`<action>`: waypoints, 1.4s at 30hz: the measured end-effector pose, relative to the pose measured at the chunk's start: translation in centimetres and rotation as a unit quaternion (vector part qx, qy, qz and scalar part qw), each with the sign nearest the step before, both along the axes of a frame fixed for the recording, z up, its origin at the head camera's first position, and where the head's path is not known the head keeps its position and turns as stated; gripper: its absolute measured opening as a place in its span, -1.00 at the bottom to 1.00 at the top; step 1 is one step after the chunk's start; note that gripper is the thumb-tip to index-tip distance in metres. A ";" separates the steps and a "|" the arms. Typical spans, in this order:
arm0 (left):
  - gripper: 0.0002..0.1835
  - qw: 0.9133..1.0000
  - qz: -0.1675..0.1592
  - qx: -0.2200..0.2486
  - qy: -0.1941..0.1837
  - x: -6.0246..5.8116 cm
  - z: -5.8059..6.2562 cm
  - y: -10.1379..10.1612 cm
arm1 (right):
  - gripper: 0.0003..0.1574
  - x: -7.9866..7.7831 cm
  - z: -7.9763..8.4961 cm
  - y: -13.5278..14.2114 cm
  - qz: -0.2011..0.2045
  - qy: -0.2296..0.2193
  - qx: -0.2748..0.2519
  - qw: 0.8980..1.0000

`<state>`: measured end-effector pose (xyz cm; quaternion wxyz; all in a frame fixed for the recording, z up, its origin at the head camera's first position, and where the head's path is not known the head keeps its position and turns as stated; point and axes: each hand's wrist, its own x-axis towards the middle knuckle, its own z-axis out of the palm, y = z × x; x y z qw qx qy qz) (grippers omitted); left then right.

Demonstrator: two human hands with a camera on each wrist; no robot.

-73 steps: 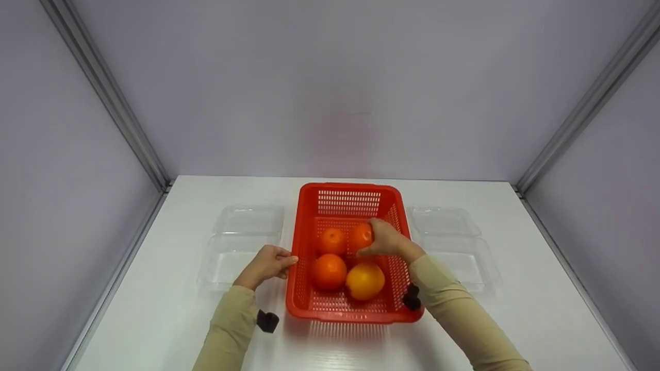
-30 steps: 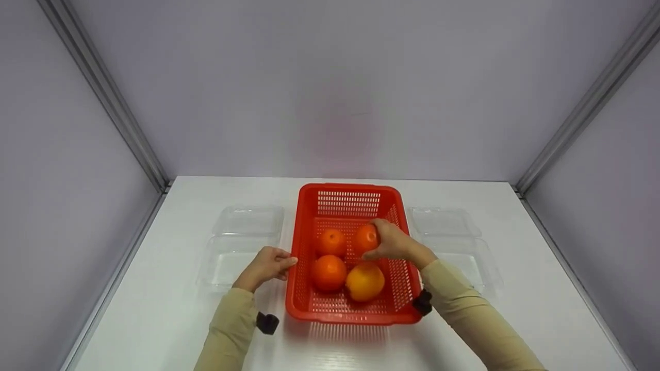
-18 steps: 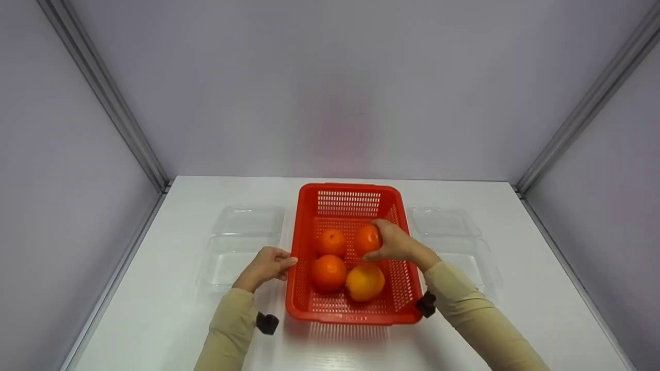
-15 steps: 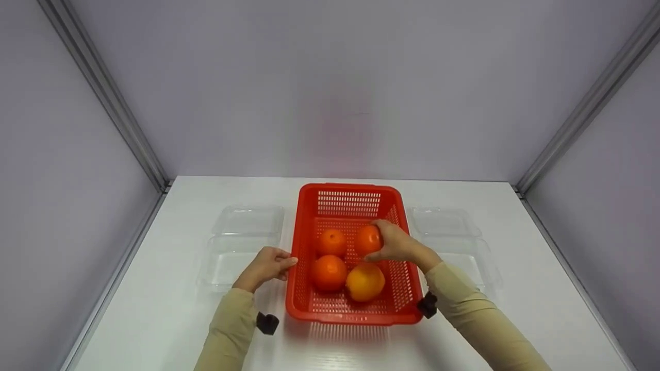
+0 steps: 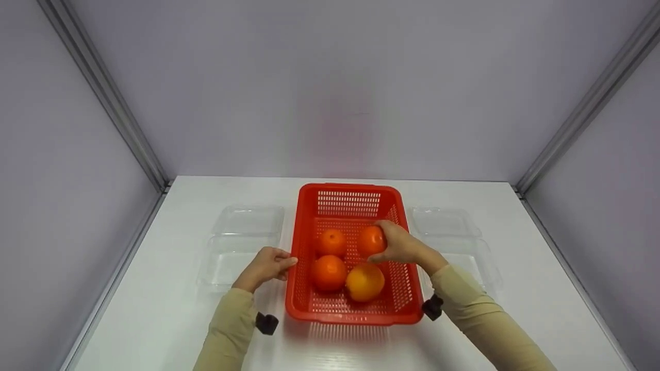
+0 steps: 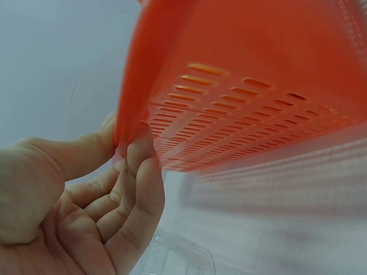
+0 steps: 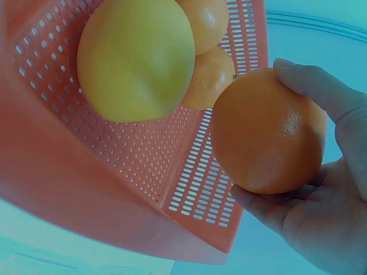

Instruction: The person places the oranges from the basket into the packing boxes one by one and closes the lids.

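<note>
Drawing toward three o'clock, the right hand (image 5: 400, 244) had shifted the held orange (image 5: 370, 241) farther from the neighbouring orange (image 5: 332, 242), apparently singling it out. Its thumb and fingers curved round glossy, nearly spherical skin, between one and two o'clock from the red basket's (image 5: 356, 318) middle. At nine o'clock, the left hand (image 5: 265, 268) pinched the smooth plastic rim (image 6: 131, 86). A rounded yellow fruit (image 5: 365, 282) lay at the held orange's six o'clock.
</note>
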<state>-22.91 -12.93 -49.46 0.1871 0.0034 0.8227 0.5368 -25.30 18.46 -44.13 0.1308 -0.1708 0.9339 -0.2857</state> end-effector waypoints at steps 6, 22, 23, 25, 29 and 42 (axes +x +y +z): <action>-0.60 1.000 -0.017 0.017 0.005 -0.2 -0.1 -0.1 | 0.03 0.2 0.1 0.4 0.009 0.013 -0.005 1.000; -0.58 0.999 -0.023 0.035 0.001 -0.2 -0.2 0.0 | 0.05 0.8 0.5 2.0 0.003 -0.002 -0.023 1.000; -0.58 0.999 -0.027 0.041 -0.002 -0.2 -0.3 -0.1 | 0.05 0.8 0.5 2.0 0.003 -0.001 -0.023 1.000; -0.56 0.998 -0.034 0.052 -0.009 -0.1 -0.3 -0.3 | 0.06 0.9 0.5 2.2 0.002 0.000 -0.022 1.000; -0.55 0.997 -0.037 0.068 -0.028 -0.1 -0.5 -0.8 | 0.07 1.0 0.5 2.3 0.003 -0.001 -0.026 1.000; -0.65 0.993 -0.022 0.103 -0.045 0.0 -1.2 -0.3 | 0.03 1.4 0.7 3.3 -0.002 0.002 -0.045 0.999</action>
